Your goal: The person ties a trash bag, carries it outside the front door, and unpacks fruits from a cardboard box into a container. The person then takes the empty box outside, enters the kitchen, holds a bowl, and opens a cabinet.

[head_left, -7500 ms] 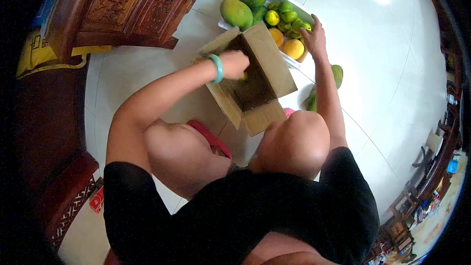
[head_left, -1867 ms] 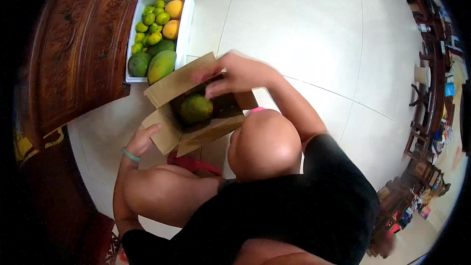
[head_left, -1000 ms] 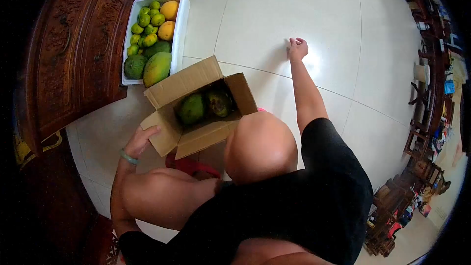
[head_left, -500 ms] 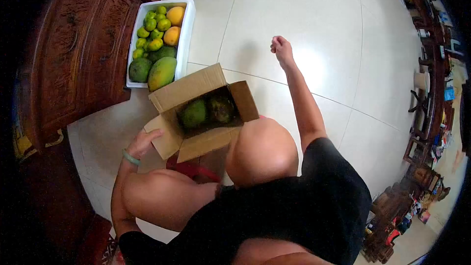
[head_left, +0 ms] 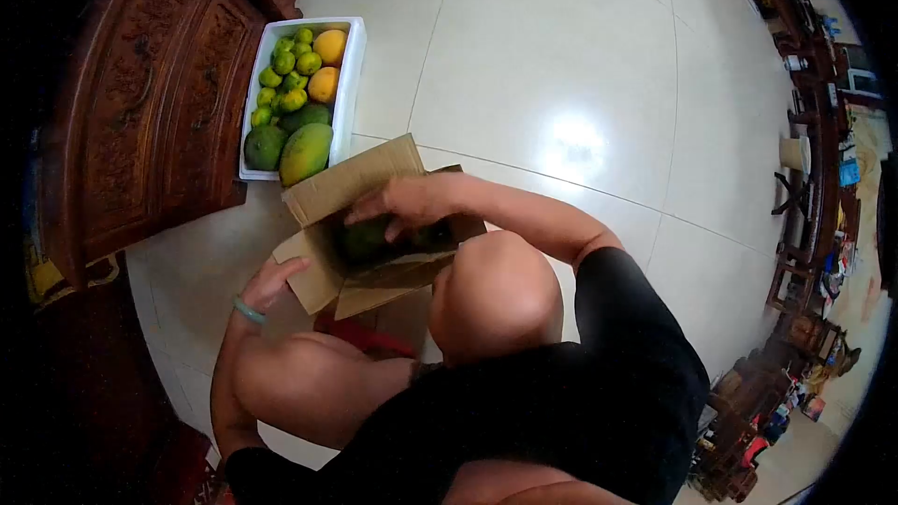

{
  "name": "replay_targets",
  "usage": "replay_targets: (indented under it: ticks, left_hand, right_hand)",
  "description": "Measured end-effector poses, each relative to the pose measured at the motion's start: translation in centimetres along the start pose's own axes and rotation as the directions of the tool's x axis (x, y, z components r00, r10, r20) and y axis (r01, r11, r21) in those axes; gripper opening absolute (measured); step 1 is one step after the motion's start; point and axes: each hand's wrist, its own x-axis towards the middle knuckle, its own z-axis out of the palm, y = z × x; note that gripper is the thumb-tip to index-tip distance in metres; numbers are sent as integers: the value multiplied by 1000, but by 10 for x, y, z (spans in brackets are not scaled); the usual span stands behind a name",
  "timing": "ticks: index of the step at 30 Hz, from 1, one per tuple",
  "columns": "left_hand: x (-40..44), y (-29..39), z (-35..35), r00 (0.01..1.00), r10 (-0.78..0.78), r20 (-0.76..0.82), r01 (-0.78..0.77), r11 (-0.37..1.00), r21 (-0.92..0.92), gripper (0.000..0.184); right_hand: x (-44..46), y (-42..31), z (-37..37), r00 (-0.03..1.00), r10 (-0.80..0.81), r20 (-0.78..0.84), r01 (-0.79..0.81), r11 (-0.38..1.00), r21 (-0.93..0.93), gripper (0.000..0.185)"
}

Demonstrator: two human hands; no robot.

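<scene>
An open cardboard box stands on the floor by my knees, its flaps folded out. My left hand grips the left flap, thumb on top of it. Over the opening, my right hand reaches in with fingers apart and pointing down, slightly blurred. Just beneath its fingers lies a large green fruit inside the box. Whether the fingertips touch it, I cannot tell. Another dark fruit to its right is mostly hidden by my hand and the shadow.
Beyond the cardboard box, a white foam box holds several small green citrus fruits, two orange fruits and large green ones, including a yellowish-green fruit. Carved wooden furniture borders it on the left. A red object lies under my legs.
My right hand has come from above the floor at the right, closed, to the cardboard box opening, fingers now spread. My left hand stays on the flap.
</scene>
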Motion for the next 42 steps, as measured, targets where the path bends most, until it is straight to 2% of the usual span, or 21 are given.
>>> replay_targets:
  ticks: [1, 2, 3, 4, 5, 6, 8, 11, 19, 21, 23, 24, 25, 28, 32, 34, 36, 38, 39, 41, 42]
  left_hand:
    - [-2, 1, 3, 1000, -2, -2, 2, 1000, -5, 34]
    - [-4, 5, 8, 999, 45, 8, -45, 999, -25, 35]
    - [-5, 7, 11, 996, 90, 17, -89, 995, -44, 35]
    - [-4, 5, 10, 996, 86, 15, -85, 995, -47, 35]
    - [-2, 1, 8, 997, 73, 5, -73, 996, -47, 34]
    - [-1, -1, 7, 998, 62, -4, -62, 997, -45, 33]
    - [0, 0, 3, 999, 36, -21, -36, 999, -1, 33]
    - [0, 0, 1, 999, 8, -52, -6, 999, 41, 34]
    - [-7, 11, 12, 999, -29, -39, 30, 999, 25, 37]
    - [-7, 9, 12, 998, 48, 47, -43, 994, -102, 38]
    - [0, -1, 5, 999, 31, 14, -30, 998, -63, 38]
    - [0, 0, 4, 1000, 13, -15, -13, 1000, -19, 38]
    - [-1, 1, 3, 1000, 3, 27, -2, 999, -35, 39]
    - [-9, 11, 10, 1000, -17, 12, 18, 1000, -26, 38]
    - [-13, 19, 15, 998, 41, 55, -40, 999, -20, 36]
    - [-7, 8, 9, 1000, -11, -9, 11, 1000, -26, 37]
    - [-5, 6, 10, 998, 60, 15, -60, 998, -8, 38]
    - [0, -7, 4, 997, 78, 26, -77, 997, -23, 36]
    - [2, -9, 2, 995, 97, 32, -97, 995, -28, 36]
    - [4, -9, -1, 991, 125, 45, -124, 992, -28, 35]
    - [3, -7, 1, 992, 121, 31, -120, 993, -16, 35]
  right_hand:
    - [0, -20, -33, 986, 133, -102, -102, 958, 266, 33]
    - [-11, -11, -52, 874, 476, -102, -365, 779, 509, 26]
    - [-22, -19, -77, 672, 628, -392, -368, 743, 559, 20]
    - [-41, 10, -87, 460, 587, -666, -235, 804, 545, 18]
    - [-67, 49, -97, 269, 514, -815, -462, 811, 359, 18]
    - [-98, 85, -103, 218, 423, -879, -662, 726, 186, 25]
    - [-158, 150, -101, 229, 410, -883, -877, 481, -3, 37]
    - [-200, 185, -89, 223, 476, -851, -929, 368, -38, 48]
    - [-221, 238, -53, 230, 292, -928, -860, 507, -53, 12]
    - [-199, 210, -56, -44, 586, -809, -713, 549, 436, 6]
    - [-180, 181, -58, -11, 610, -792, -777, 494, 391, 4]
    - [-168, 169, -59, 3, 634, -774, -602, 619, 504, 4]
    - [-156, 155, -59, 27, 658, -753, -392, 700, 597, 7]
    - [-99, 77, -64, 258, 634, -729, -277, 772, 573, 7]
    - [-35, -11, -40, 733, 448, -512, -341, 893, 293, 8]
    - [-18, -27, -36, 848, 382, -367, -364, 924, 120, 14]
    - [-22, -9, -44, 625, 385, -679, -343, 917, 204, 18]
    - [-55, 45, -61, 171, 381, -908, -465, 844, 267, 24]
    - [-84, 78, -64, 62, 348, -935, -614, 752, 240, 27]
    - [-144, 137, -57, 87, 386, -919, -891, 442, 101, 38]
    - [-166, 159, -54, 163, 399, -902, -901, 433, 29, 43]
